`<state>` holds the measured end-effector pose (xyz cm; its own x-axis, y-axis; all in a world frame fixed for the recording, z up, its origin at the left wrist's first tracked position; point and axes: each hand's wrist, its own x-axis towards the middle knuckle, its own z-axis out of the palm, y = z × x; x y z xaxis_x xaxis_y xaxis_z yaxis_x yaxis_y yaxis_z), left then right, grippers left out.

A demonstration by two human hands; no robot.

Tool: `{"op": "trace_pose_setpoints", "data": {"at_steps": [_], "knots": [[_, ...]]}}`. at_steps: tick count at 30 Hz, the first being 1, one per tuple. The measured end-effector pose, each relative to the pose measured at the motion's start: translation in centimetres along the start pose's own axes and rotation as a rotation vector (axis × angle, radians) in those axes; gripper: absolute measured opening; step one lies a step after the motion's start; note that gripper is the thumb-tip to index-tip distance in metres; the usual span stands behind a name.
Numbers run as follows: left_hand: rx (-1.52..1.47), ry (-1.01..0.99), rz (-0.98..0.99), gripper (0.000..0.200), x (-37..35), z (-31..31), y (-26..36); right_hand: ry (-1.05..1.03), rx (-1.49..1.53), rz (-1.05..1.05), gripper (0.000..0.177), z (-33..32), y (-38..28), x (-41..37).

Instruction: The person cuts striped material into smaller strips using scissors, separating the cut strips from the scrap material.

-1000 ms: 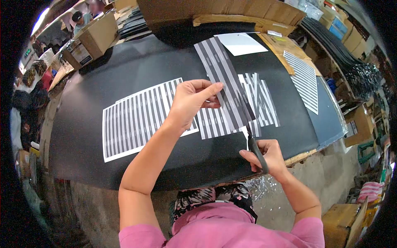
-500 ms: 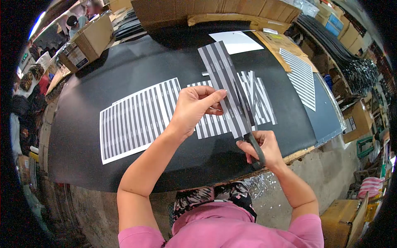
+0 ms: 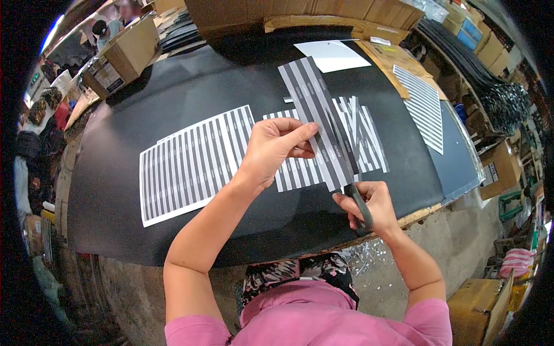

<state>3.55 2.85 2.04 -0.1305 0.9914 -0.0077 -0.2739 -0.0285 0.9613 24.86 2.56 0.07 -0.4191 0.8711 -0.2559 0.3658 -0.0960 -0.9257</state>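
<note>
Between thumb and fingers my left hand (image 3: 281, 145) pinches a striped sheet (image 3: 309, 98) of grey and black bands with small print. My right hand (image 3: 375, 206) is wrapped round the dark handles of a pair of scissors (image 3: 362, 209). The scissor blades lie along the sheet's right part, at a long slit between two bands. Below the held sheet, cut strips (image 3: 355, 124) lie in a loose pile on more striped paper (image 3: 297, 176). Larger striped sheets (image 3: 193, 164) rest to the left of my left hand.
The black-topped table (image 3: 115, 207) has a white sheet (image 3: 332, 56) and another striped sheet (image 3: 424, 109) towards the back right. Cardboard boxes (image 3: 124, 57) stand at the back left. Paper scraps (image 3: 369, 259) litter the floor. Another person (image 3: 107, 32) is far behind on the left.
The scissor blades look more closed along the slit. My right hand has shifted very slightly right; my left hand keeps its pinch on the sheet.
</note>
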Motion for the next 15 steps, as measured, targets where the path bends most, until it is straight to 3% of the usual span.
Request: {"op": "trace_pose_setpoints", "data": {"at_steps": [15], "knots": [[0.001, 0.005, -0.021, 0.019, 0.13, 0.07, -0.28, 0.003, -0.043, 0.015, 0.036, -0.34, 0.44, 0.18]]}}
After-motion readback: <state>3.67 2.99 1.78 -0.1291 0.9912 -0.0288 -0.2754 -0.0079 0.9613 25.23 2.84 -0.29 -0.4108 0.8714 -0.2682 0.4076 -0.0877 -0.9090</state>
